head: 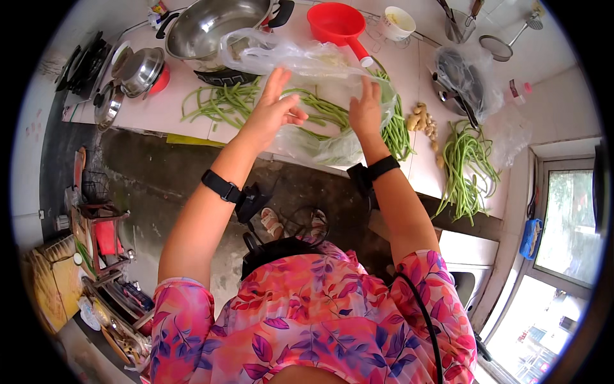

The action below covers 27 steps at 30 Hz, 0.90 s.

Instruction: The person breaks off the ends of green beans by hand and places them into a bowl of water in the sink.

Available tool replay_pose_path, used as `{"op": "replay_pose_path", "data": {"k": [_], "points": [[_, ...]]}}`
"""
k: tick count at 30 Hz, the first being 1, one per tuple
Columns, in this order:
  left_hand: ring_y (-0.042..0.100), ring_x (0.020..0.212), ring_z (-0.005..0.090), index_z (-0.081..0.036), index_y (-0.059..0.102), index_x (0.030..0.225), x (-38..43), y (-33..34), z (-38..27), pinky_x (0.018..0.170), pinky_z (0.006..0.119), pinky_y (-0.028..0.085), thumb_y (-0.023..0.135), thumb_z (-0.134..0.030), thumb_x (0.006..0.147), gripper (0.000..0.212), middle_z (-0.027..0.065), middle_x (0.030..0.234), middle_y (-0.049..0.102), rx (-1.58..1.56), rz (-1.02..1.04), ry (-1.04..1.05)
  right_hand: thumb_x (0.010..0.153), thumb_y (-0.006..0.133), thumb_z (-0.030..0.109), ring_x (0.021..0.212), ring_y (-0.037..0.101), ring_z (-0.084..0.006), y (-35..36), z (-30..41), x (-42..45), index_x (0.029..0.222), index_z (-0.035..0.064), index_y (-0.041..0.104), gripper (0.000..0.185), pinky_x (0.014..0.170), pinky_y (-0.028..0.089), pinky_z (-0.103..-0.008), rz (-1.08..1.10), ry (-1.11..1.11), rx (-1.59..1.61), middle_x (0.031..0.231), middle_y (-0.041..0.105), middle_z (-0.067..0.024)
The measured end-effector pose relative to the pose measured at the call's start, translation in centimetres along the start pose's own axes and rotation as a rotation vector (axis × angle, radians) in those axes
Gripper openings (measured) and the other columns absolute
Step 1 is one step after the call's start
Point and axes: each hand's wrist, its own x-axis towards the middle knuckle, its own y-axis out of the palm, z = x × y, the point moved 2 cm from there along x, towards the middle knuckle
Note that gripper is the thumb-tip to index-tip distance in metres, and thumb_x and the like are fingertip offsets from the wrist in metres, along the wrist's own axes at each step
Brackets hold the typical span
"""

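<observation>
A clear plastic bag [307,60] lies spread over the counter, with long green beans [328,113] seen in or beneath it. Over the bag's left part is my left hand [274,113], fingers apart and nothing seen in it. My right hand [366,109] is at the bag's right part with its fingers raised; whether it pinches the film is unclear. Loose long beans [218,103] lie left of my left hand. Another bundle of long beans [397,127] lies just right of my right hand, partly behind the bag's edge.
A large steel pot [216,29] stands at the back left, near a red plastic ladle [336,21] and a white bowl [397,23]. Ginger [422,120], more long beans [465,168] and a plastic-covered pan [458,77] sit to the right. Steel bowls [139,72] are at the left.
</observation>
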Motion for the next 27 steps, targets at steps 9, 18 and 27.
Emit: {"op": "replay_pose_path", "data": {"k": [9, 18, 27], "points": [[0.058, 0.084, 0.0178, -0.015, 0.004, 0.151, -1.2, -0.7, -0.1, 0.078, 0.032, 0.049, 0.043, -0.012, 0.097, 0.066, 0.0118, 0.155, 0.012, -0.008, 0.002, -0.016, 0.079, 0.058, 0.011, 0.093, 0.058, -0.0382, 5.3, 0.3, -2.9, 0.093, 0.0037, 0.059, 0.016, 0.081, 0.048, -0.0453, 0.249, -0.246, -0.131, 0.098, 0.062, -0.0185], [0.062, 0.085, 0.0176, -0.013, 0.008, 0.15, -2.7, -1.9, -1.2, 0.08, 0.033, 0.05, 0.046, -0.012, 0.096, 0.066, 0.0136, 0.154, 0.018, 0.083, -0.025, -0.046, 0.076, 0.059, 0.011, 0.107, 0.054, -0.0295, 8.7, -2.1, -3.7, 0.091, 0.0074, 0.065, 0.016, 0.083, 0.046, -0.0443, 0.291, -0.15, -0.406, 0.107, 0.06, -0.0127], [0.06, 0.085, 0.0179, -0.011, 0.008, 0.15, -3.8, -1.9, -1.8, 0.079, 0.032, 0.048, 0.044, -0.011, 0.096, 0.065, 0.0121, 0.154, 0.019, 0.122, -0.07, -0.068, 0.079, 0.059, 0.012, 0.09, 0.064, -0.03, 5.0, 1.1, -2.8, 0.088, 0.0069, 0.068, 0.013, 0.077, 0.05, -0.0405, 0.401, -0.262, -0.099, 0.092, 0.065, -0.0118]]}}
